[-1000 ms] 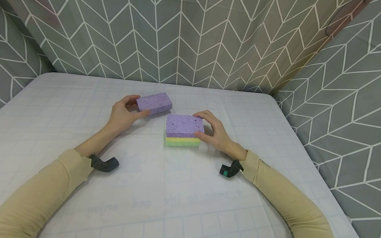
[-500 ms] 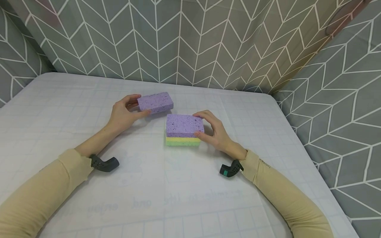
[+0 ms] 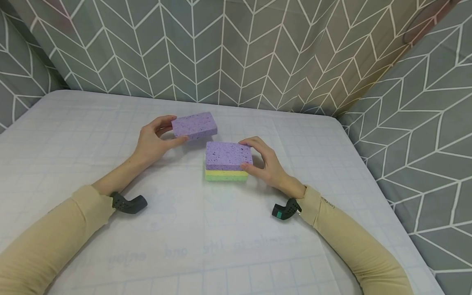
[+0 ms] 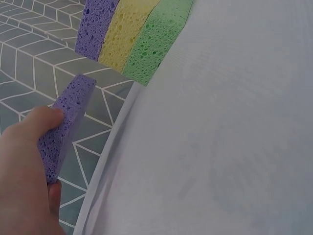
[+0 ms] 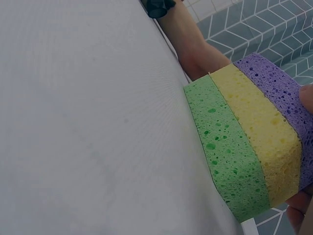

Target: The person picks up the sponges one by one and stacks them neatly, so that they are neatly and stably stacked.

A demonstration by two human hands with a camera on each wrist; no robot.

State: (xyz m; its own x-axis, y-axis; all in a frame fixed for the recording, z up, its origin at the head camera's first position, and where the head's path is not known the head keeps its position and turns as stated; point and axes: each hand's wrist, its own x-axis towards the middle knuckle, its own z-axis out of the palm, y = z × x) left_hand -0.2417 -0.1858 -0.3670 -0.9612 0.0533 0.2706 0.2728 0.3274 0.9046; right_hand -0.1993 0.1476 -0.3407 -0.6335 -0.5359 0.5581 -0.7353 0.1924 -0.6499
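Note:
A stack of three sponges stands on the table, green sponge (image 5: 225, 147) at the bottom, yellow sponge (image 5: 259, 127) between, purple sponge (image 3: 228, 155) on top. My right hand (image 3: 268, 162) pinches the top purple sponge by its right end, thumb at the front edge and fingers at the back. Up and to the left of the stack, my left hand (image 3: 153, 137) grips another purple sponge (image 3: 195, 125) by its left end, thumb on the near side. In the left wrist view this held sponge (image 4: 68, 122) is clear of the table, apart from the stack.
A white cloth with faint printed lines and mirrored lettering covers the table (image 3: 177, 221). Grey curtains (image 3: 206, 53) with a white chevron pattern hang behind it and at the right. Black wrist mounts (image 3: 129, 203) sit at both tan sleeves.
The left hand's purple sponge has moved slightly right and away, its far end tilting up a little. The right hand and the stack have stayed put.

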